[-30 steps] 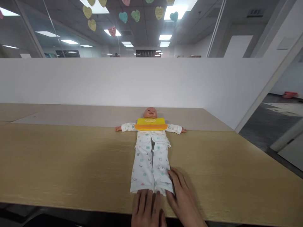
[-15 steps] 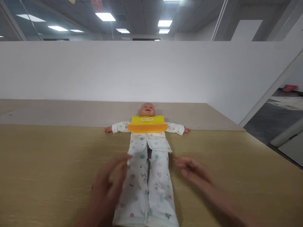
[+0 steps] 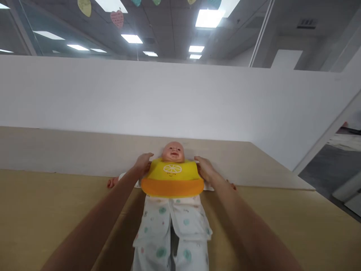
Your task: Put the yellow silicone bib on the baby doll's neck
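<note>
A baby doll [image 3: 173, 151] lies on its back, arms stretched out sideways. It wears a white printed jacket and trousers [image 3: 160, 226]. Over its chest lies a yellow bib [image 3: 158, 171] with a citrus-slice print and an orange catch pocket [image 3: 172, 187]. My left hand [image 3: 142, 165] is at the bib's upper left edge, by the doll's shoulder, thumb stretched out and the other fingers partly hidden. At the upper right edge, my right hand [image 3: 204, 168] mirrors it, thumb apart from the fingers. Both hands look open; whether they touch the bib I cannot tell.
The doll rests on a wooden tabletop [image 3: 56, 210], its upper body on a paler, greyish strip [image 3: 70, 150] along the back. A white partition wall [image 3: 180, 101] topped with glass rises behind. Beyond the table's right edge is a dark floor [image 3: 318, 165].
Both hands have moved forward from beside the doll's legs to either side of the bib's top. The view has come closer and tilted up. The doll still lies on its back.
</note>
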